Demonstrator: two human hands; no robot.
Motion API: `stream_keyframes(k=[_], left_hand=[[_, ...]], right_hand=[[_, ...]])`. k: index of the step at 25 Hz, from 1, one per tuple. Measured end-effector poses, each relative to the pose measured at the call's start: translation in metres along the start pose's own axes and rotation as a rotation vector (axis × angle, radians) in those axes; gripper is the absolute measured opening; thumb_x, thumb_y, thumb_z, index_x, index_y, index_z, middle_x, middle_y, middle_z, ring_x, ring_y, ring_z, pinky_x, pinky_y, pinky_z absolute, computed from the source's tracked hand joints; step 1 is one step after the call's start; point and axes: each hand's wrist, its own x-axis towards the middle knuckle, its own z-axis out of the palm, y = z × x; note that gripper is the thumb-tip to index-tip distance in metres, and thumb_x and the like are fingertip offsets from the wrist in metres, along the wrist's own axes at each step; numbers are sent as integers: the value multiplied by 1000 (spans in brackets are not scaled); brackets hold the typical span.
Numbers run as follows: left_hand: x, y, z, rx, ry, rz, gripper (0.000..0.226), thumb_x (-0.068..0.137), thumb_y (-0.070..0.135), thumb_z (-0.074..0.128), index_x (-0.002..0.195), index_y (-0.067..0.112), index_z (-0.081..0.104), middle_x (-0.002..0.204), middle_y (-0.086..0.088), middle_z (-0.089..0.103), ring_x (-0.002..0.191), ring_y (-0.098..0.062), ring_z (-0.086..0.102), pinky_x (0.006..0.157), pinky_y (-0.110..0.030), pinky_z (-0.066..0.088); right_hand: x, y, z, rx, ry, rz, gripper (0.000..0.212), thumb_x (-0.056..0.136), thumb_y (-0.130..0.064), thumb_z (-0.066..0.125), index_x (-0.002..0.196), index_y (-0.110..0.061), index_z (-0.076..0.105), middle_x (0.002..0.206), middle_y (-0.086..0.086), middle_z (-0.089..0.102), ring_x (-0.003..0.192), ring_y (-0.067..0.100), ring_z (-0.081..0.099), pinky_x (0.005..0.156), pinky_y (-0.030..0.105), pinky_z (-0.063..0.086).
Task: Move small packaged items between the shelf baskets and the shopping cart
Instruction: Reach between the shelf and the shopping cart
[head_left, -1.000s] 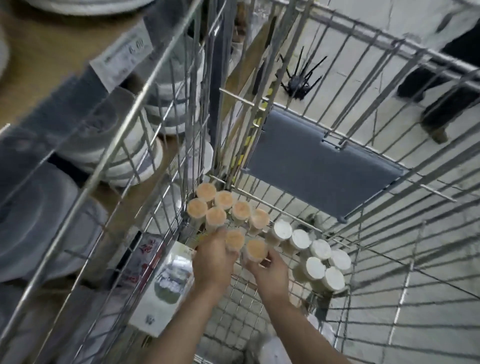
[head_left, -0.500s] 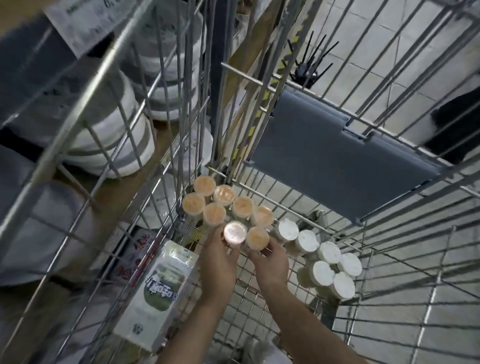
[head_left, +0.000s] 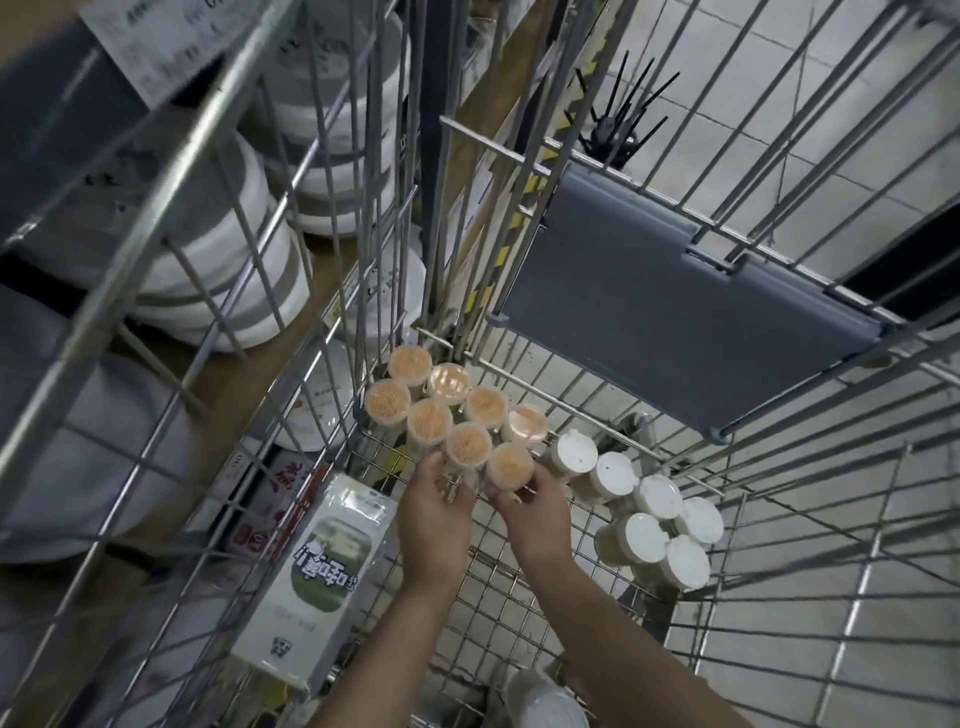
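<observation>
Several clear round tubs of toothpicks (head_left: 435, 400) stand upright in a tight cluster at the far left corner of the wire shopping cart (head_left: 524, 587). My left hand (head_left: 435, 519) grips the near tub (head_left: 468, 444) of the cluster from below. Beside it, my right hand (head_left: 535, 512) holds the nearest tub (head_left: 510, 465) at its side. Both tubs stand on the cart floor against the others. Several white-lidded tubs (head_left: 644, 512) stand in a group to the right.
A white and green boxed pack (head_left: 317, 571) leans against the cart's left wall. The grey child-seat flap (head_left: 675, 306) hangs at the cart's far end. Stacked white plates (head_left: 223, 260) fill the shelf to the left, outside the cart. A white round pack (head_left: 545, 701) lies near me.
Both hands have lowered the two toothpick tubs and set them against the cluster. The view has tilted down and closer to the cart floor.
</observation>
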Motion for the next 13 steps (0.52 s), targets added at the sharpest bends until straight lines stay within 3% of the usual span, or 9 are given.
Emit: stream_keyframes(k=[4, 8, 11, 13], left_hand=[[-20, 24, -28, 81, -160, -78, 36, 92, 14, 58, 125, 25, 49, 107, 14, 55, 99, -8, 55, 83, -24, 43], [-62, 48, -77, 317, -310, -48, 34, 93, 14, 54, 127, 18, 53, 120, 4, 60, 101, -10, 56, 82, -22, 41], [-108, 68, -121, 675, -433, 71, 31, 94, 22, 53, 124, 18, 57, 117, -1, 65, 98, -14, 60, 82, -23, 45], [-147, 84, -151, 848, -502, 142, 31, 94, 26, 53, 124, 17, 57, 116, -2, 65, 96, -16, 60, 83, -25, 47]], right_hand=[[-28, -13, -27, -62, -74, 44, 54, 84, -7, 67, 133, -14, 47, 118, -5, 54, 118, 16, 51, 95, 31, 44], [-96, -21, -63, -126, -168, 46, 44, 91, -10, 59, 134, -12, 48, 129, 5, 56, 115, 16, 53, 96, 33, 45], [-162, -29, -97, -308, -270, -21, 37, 93, -13, 57, 129, -10, 54, 124, 4, 60, 110, 10, 55, 92, 19, 40], [-213, -35, -121, -417, -289, -88, 34, 94, -18, 56, 128, -13, 55, 125, 1, 60, 115, 10, 55, 95, 21, 41]])
